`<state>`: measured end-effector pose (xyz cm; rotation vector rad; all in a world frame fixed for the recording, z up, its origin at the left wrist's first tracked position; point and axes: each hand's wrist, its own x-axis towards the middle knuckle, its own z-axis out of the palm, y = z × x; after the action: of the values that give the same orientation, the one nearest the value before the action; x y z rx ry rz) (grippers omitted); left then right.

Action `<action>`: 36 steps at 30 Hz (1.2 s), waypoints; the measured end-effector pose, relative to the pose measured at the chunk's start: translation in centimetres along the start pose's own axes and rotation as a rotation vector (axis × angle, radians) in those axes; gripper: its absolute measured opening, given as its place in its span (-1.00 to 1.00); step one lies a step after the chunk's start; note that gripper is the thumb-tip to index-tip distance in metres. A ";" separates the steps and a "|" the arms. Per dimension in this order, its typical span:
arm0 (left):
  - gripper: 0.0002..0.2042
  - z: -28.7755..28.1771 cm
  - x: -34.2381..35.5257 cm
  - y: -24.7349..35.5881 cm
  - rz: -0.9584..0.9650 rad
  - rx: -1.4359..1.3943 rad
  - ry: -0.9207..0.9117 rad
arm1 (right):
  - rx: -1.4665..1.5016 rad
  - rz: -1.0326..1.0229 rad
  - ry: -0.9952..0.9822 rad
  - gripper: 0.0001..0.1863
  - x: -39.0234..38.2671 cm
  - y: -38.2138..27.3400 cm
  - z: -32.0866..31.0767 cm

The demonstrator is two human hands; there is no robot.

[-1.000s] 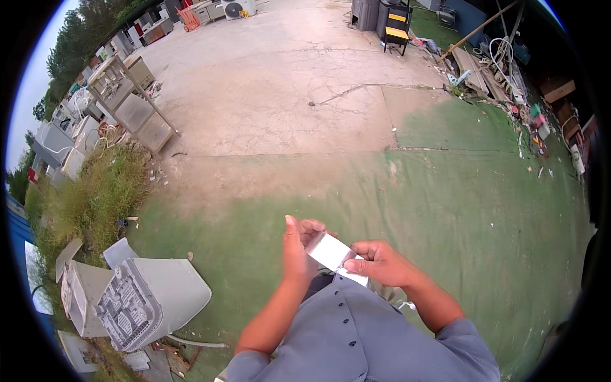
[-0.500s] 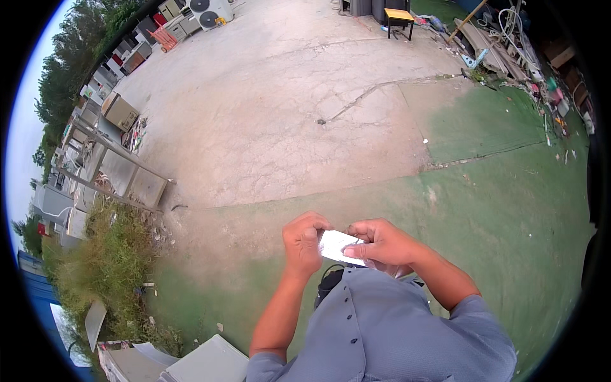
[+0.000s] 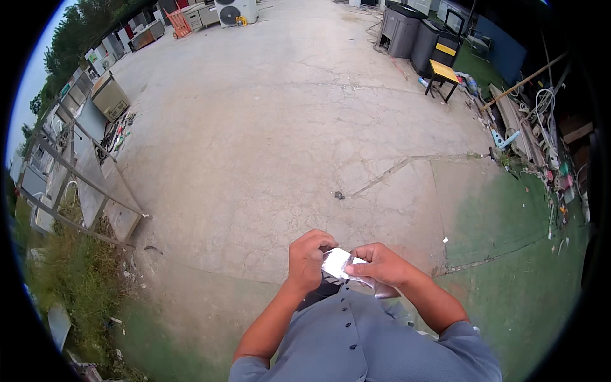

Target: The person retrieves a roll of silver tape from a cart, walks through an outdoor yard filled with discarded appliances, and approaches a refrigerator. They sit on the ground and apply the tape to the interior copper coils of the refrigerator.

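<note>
A shiny silvery packet (image 3: pixel 335 261) is held in front of my shirt, between both hands. My left hand (image 3: pixel 306 260) is closed on its left edge, with the fingers curled in. My right hand (image 3: pixel 384 263) pinches the other side, the thumb lying across the packet's face. Part of the packet juts out below the right hand, crumpled and reflecting light. Its far side and the left fingertips are hidden. The front of a grey-blue buttoned shirt (image 3: pixel 347 325) is just below the hands.
Cracked concrete ground (image 3: pixel 254 159) stretches ahead, with green ground at the right. Weeds (image 3: pixel 83 274) and a metal frame (image 3: pixel 89 181) line the left. Boards and scrap (image 3: pixel 519 127) lie at the right, near a yellow-topped stool (image 3: pixel 443 71). An outdoor air-conditioner unit (image 3: pixel 235 13) stands far off.
The view has tilted up and shifted across the yard, bringing more of the far machines into sight. Both hands still hold the packet, and more of its crumpled lower right part shows.
</note>
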<state>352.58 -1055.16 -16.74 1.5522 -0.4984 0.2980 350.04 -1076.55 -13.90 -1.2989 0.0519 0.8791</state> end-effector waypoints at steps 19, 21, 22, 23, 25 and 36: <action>-0.44 -25.2 63.1 -32.1 0.166 0.325 0.332 | -0.075 0.058 -0.197 -0.53 59.3 -50.1 -16.9; -0.36 -28.8 67.3 -34.7 0.032 0.236 0.490 | -0.176 0.082 -0.282 -0.54 66.2 -54.7 -17.0; -0.32 -30.4 69.5 -37.1 -0.040 0.170 0.545 | -0.202 0.105 -0.302 -0.56 70.1 -56.4 -17.9; -0.26 -32.0 71.6 -40.0 -0.093 0.165 0.548 | -0.226 0.127 -0.319 -0.57 74.0 -58.0 -18.9; -0.34 -34.7 76.4 -45.1 -0.121 0.063 0.559 | -0.254 0.142 -0.332 -0.60 81.9 -61.4 -20.6; -0.61 -51.0 111.1 -57.8 0.277 0.425 0.059 | -0.163 0.040 -0.174 -0.61 109.0 -84.8 -24.8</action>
<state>482.85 -1019.32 -11.05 1.8781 -0.6335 0.6957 485.22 -1039.65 -7.17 -1.3714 -0.1337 1.0443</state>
